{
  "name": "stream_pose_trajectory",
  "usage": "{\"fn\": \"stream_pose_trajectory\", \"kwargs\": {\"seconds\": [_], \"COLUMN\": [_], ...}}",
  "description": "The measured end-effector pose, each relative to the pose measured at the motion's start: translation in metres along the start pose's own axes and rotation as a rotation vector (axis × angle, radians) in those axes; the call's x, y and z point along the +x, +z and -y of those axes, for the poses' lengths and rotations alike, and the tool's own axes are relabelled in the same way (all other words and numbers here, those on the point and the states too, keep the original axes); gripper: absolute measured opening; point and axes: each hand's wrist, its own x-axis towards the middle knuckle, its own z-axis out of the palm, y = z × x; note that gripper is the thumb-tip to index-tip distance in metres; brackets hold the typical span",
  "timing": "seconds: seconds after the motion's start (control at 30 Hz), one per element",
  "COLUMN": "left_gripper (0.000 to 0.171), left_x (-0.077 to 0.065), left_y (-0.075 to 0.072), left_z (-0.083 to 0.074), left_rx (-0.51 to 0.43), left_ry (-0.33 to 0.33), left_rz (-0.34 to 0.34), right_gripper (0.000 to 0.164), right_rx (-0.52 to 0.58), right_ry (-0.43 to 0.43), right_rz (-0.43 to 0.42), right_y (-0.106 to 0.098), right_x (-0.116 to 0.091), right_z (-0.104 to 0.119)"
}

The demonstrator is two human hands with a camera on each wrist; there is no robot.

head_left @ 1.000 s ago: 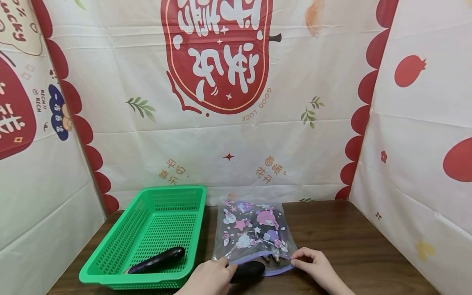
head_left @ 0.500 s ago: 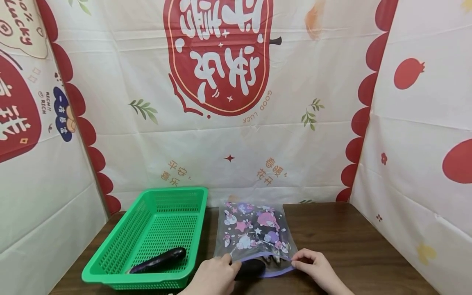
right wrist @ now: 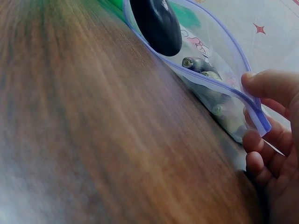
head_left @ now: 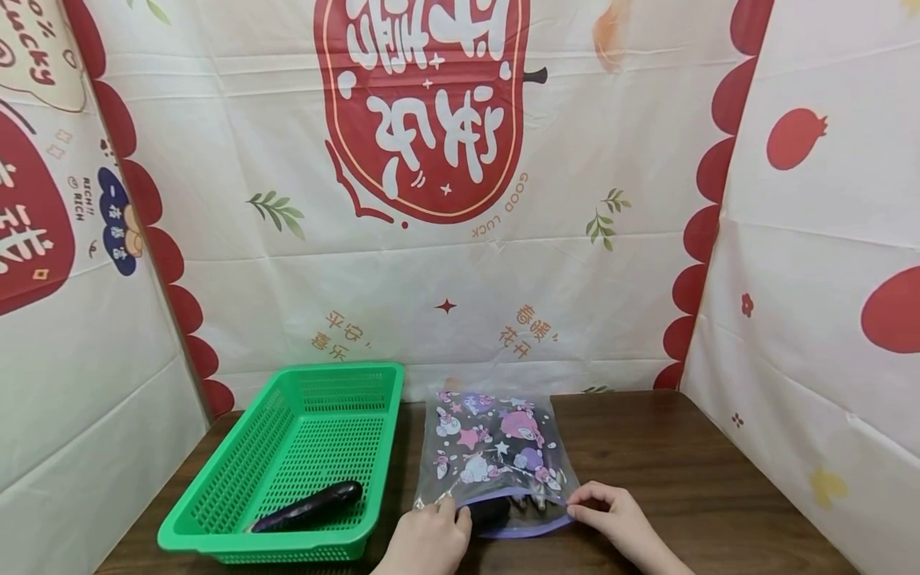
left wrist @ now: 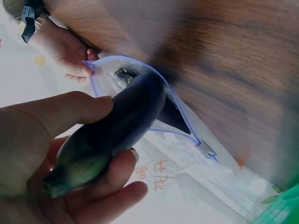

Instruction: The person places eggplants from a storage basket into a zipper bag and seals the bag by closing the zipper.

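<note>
My left hand (head_left: 429, 535) grips a dark purple eggplant (left wrist: 126, 112) by its stem end, thumb on one side and fingers on the other. The eggplant's rounded end is in the mouth of a clear zip bag (head_left: 477, 469) printed with pink and purple cartoons. At the bag's right corner, my right hand (head_left: 616, 519) pinches the purple zip edge (right wrist: 256, 109) between thumb and fingers. The mouth gapes open. Inside the bag, stem ends of other eggplants (right wrist: 198, 64) show in the right wrist view; their bodies are mostly hidden by the print.
A green perforated basket (head_left: 394, 423) stands left of the bag, with one more eggplant (head_left: 309, 508) lying in it. The brown wooden table (head_left: 668, 455) ends at a printed cloth backdrop (head_left: 611, 311), with cloth walls on both sides.
The left hand has pushed the eggplant further into the bag's mouth, so less of it shows outside. My right hand keeps its hold on the corner.
</note>
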Motion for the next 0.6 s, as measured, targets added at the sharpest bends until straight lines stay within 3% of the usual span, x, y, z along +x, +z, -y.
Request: {"fn": "stream_pose_trajectory", "kwargs": {"seconds": [0.23,0.5,0.6], "left_gripper": [0.002,0.010,0.020], "left_x": [0.002,0.004,0.005], "left_y": [0.006,0.018,0.020], "left_z": [-0.003,-0.012,-0.016], "left_rx": [0.040,0.106,0.124], "left_ry": [-0.026,-0.042,-0.029], "left_rz": [-0.039,-0.251,-0.310], "right_gripper": [0.008,0.007,0.006], "right_rx": [0.002,-0.011,-0.015], "right_ry": [-0.039,-0.029,-0.031], "right_rz": [0.005,-0.005,-0.012], "right_y": [0.000,0.001,0.001], "right_x": [0.000,0.000,0.000], "right_z": [-0.002,-0.004,-0.002]}}
